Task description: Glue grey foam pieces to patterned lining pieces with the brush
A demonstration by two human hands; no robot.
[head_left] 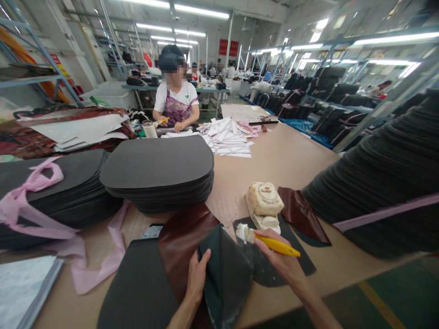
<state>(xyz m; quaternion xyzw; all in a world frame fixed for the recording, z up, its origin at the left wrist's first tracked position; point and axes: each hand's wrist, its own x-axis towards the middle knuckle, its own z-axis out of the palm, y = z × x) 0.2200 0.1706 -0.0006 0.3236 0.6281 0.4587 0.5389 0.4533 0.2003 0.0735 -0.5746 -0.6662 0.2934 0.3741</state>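
My right hand grips a glue brush by its yellow handle. White paste coats the bristles, which are over a dark grey board. Behind the brush on that board is a crusted, cream-coloured glue container. My left hand pinches a leather piece, thumb on top, its dark green-black underside turned up. Beneath it a brown leather piece shows its shiny face; whether the two are one folded sheet I cannot tell. They overlap a dark grey panel lying on the table.
Stacks of dark panels stand at the centre, left and right. Pink ribbon trails over the table. Brown leather lies beside the container. A co-worker sits opposite, near white strips.
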